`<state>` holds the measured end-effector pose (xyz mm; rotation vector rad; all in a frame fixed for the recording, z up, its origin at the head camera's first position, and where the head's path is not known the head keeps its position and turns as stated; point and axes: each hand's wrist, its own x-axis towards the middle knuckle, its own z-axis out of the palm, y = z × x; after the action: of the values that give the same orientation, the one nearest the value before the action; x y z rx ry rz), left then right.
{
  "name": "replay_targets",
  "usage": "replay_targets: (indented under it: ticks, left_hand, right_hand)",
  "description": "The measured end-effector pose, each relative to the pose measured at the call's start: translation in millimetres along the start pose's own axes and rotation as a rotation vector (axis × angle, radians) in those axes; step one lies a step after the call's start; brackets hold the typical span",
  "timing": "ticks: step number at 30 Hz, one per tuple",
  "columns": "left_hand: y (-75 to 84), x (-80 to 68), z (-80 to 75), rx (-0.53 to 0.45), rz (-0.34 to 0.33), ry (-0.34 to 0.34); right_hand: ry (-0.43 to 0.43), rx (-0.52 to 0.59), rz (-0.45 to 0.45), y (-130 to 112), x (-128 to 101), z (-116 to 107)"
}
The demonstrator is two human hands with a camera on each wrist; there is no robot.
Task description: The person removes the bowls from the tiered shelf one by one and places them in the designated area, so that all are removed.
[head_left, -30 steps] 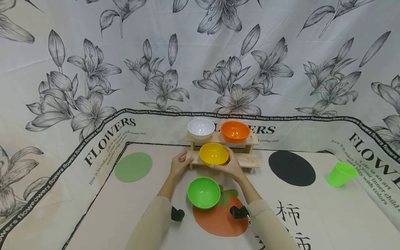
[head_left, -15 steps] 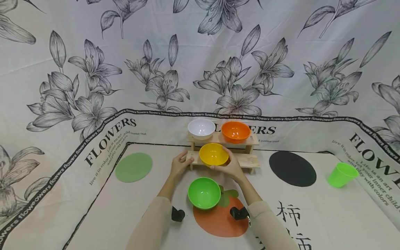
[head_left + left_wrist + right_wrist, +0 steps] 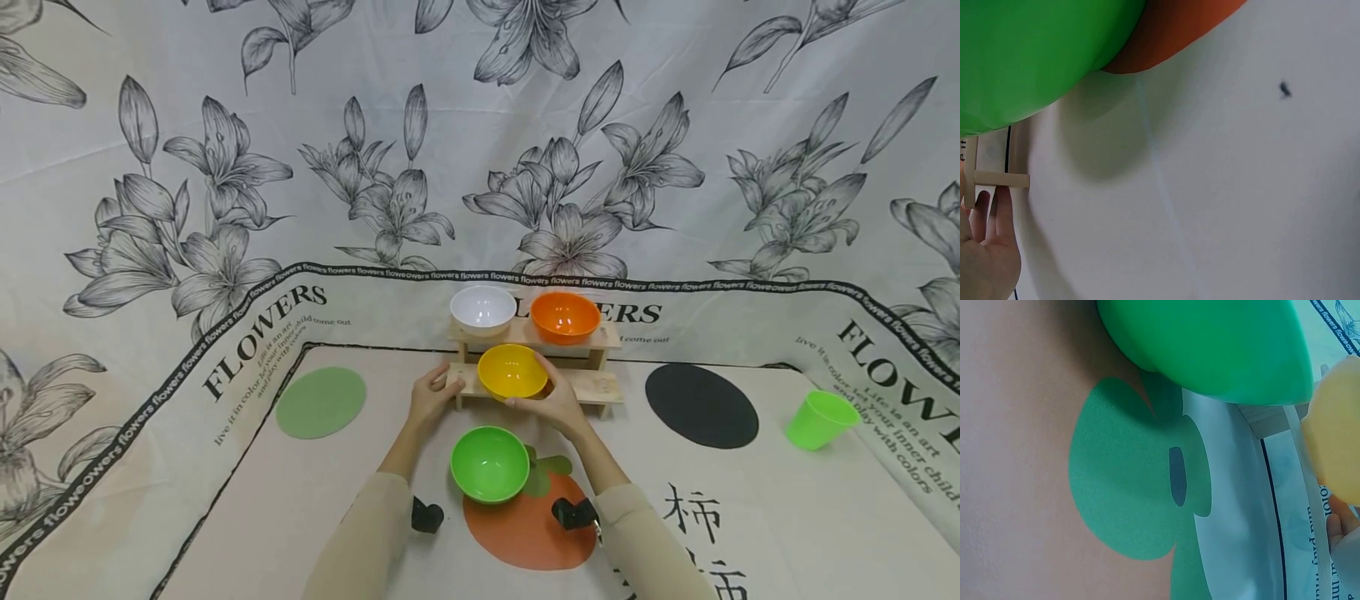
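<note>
A yellow bowl [image 3: 512, 372] sits over the lower shelf of a two-step wooden rack [image 3: 595, 388]. My right hand [image 3: 555, 406] holds this bowl from its right side, thumb low at the front and a finger up by the rim. At the rack's left end, my left hand [image 3: 431, 396] grips the edge of the lower shelf; the left wrist view shows its fingers against the wooden frame [image 3: 1002, 179]. On the upper shelf stand a white bowl [image 3: 482, 311] and an orange bowl [image 3: 565, 318]. Between my forearms, a green bowl [image 3: 490, 465] rests on the tablecloth.
A green cup [image 3: 821, 420] leans at the far right. Flat round shapes lie around: pale green [image 3: 321, 402] at left, black [image 3: 702, 405] at right, and an orange persimmon shape [image 3: 528, 537] partly under the green bowl. A flower-printed cloth [image 3: 480, 200] hangs behind the rack.
</note>
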<state>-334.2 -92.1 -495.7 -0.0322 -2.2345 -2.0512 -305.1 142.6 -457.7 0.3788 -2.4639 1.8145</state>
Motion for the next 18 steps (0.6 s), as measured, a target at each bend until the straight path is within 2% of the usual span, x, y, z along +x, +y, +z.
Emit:
replay_targets:
  ticks: [2,8,9,18]
  left_hand:
    - [5.1,-2.9,-0.4,-0.004,-0.004,-0.006]
    - [6.7,-4.0,0.1,0.005,-0.002,0.004]
    - [2.2,-1.8,0.7,0.007,-0.004,0.013]
    - [0.7,-0.8,0.8,0.006,-0.011,0.018]
  right_hand:
    - [0.003,-0.002,0.0,0.4,0.0,-0.6]
    - [-0.009,-0.008,0.031,-0.2,0.6,-1.9]
    - [-0.013,-0.009,0.038,-0.5,0.8,-2.1]
    - [-0.023,-0.03,0.069,-4.2,0.4,-4.3]
